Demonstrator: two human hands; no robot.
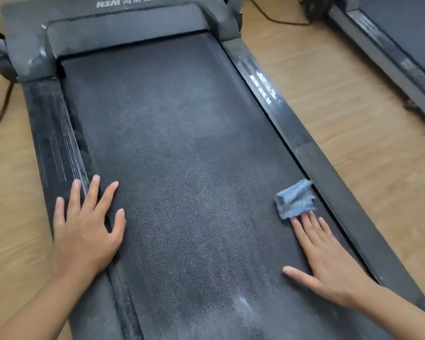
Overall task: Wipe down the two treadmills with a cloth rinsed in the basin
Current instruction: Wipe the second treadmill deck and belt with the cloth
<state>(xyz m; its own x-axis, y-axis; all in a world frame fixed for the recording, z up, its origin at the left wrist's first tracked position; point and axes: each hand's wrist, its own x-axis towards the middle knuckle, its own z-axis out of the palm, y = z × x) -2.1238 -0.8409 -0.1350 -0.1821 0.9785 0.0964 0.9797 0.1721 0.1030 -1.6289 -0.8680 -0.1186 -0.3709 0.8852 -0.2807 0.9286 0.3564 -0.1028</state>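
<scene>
The blue cloth [295,200] lies just beyond the right hand [329,261], touching its straight fingertips, grip flat and pinching nothing; the left hand [86,227], splayed flat, is well apart.

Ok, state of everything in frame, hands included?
cloth: crumpled, lying on the belt near its right edge.
belt: dusty, with pale grey smears.
left hand: flat, fingers spread, across the left rail and the belt edge.
right hand: flat on the belt, fingertips touching the cloth.
second treadmill: only partly in view.
</scene>
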